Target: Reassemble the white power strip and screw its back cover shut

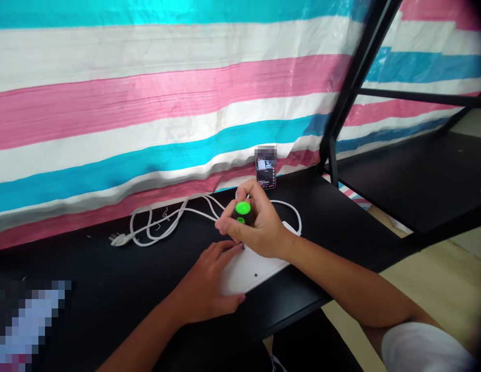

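Note:
My right hand (269, 225) is wrapped round the black handle of a screwdriver (243, 208) with a bright green end cap. The handle stands roughly upright, its butt toward me, above a white power strip (246, 276). The shaft and tip are hidden behind my hand. The power strip lies on the black desk with small dark screw holes showing on its upper face. My left hand (207, 284) grips the strip's left end, thumb along the near edge and fingers across the top by a hole.
A white cord (178, 217) loops behind the strip, ending in a plug (120, 238) at the left. A phone (266, 173) leans upright against the striped sheet (166, 93) at the back. To the right stands a black metal frame (355, 88) with a shelf (415, 175).

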A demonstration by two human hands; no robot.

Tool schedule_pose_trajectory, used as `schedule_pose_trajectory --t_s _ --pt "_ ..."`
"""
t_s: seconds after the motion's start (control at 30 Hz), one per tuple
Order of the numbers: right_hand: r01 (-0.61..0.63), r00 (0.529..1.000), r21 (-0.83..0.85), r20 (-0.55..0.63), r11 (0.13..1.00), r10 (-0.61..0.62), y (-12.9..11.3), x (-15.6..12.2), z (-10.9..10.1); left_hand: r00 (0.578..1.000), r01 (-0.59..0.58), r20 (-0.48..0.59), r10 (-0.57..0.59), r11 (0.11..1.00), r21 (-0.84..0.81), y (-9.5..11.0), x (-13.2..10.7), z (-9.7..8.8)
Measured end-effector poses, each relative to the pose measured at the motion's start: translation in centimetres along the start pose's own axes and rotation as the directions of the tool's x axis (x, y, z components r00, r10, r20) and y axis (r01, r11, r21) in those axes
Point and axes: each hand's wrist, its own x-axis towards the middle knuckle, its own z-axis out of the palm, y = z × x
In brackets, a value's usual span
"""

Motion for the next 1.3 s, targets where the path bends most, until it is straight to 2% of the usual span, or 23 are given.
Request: schedule_pose_trajectory --t_s 0.13,0.23,0.4,0.47,0.6,0.67,0.87,0.93,1.03,1.13,1.2,1.3 --pt "0.067 0.995 -0.059 0.082 0.996 -0.062 -0.2 -0.2 -0.5 1.0 0.013 0.02 -0.013 1.0 -0.003 0.0 0.0 0.0" --pt "0.044 0.99 -0.092 0.138 0.995 -0.031 -0.4 0.0 -0.6 0.999 0.027 0.028 -0.027 1.0 0.003 0.0 0.0 0.0" --pt "0.072 0.997 -0.009 0.008 0.997 -0.072 -0.2 0.5 -0.4 0.999 0.036 0.035 -0.036 0.999 0.003 0.1 0.0 0.0" --pt "0.063 0.998 -0.028 -0.002 0.998 -0.063 -0.1 0.4 -0.6 0.998 0.039 0.04 -0.038 0.999 -0.002 0.1 0.1 0.0" --pt "0.067 0.991 -0.09 0.117 0.994 -0.056 -0.3 0.2 -1.1 0.998 0.043 0.04 -0.043 0.999 -0.006 0.0 0.1 0.0" --pt "0.066 0.989 -0.104 0.14 0.992 -0.051 -0.4 0.4 -1.1 0.998 0.046 0.04 -0.046 0.999 -0.009 0.0 0.1 0.0" --pt "0.128 0.986 -0.024 -0.109 0.992 -0.129 -0.1 1.0 -0.8 0.998 0.059 0.026 -0.058 0.998 -0.019 0.2 0.1 -0.1" --pt "0.096 0.991 0.023 -0.099 0.995 -0.093 0.0 0.9 -1.1 0.998 0.058 0.021 -0.057 0.998 -0.018 0.2 0.0 -0.1" --pt "0.081 0.996 0.061 0.017 0.995 -0.082 0.0 0.6 -1.4 1.0 0.03 0.009 -0.029 0.999 -0.02 -0.1 0.0 0.1" --pt "0.076 0.992 -0.007 0.099 0.997 -0.075 -0.2 0.5 -1.3 1.0 0.011 0.001 -0.011 1.0 -0.021 -0.4 -0.1 0.3" --pt "0.082 0.994 -0.051 0.071 0.995 -0.078 -0.4 0.6 -1.1 1.0 0.011 0.004 -0.011 1.0 -0.021 -0.5 -0.1 0.4" --pt "0.112 0.993 -0.014 -0.023 0.994 -0.112 -0.5 0.6 -0.7 1.0 0.017 0.005 -0.017 1.0 -0.024 -0.3 -0.1 0.3"
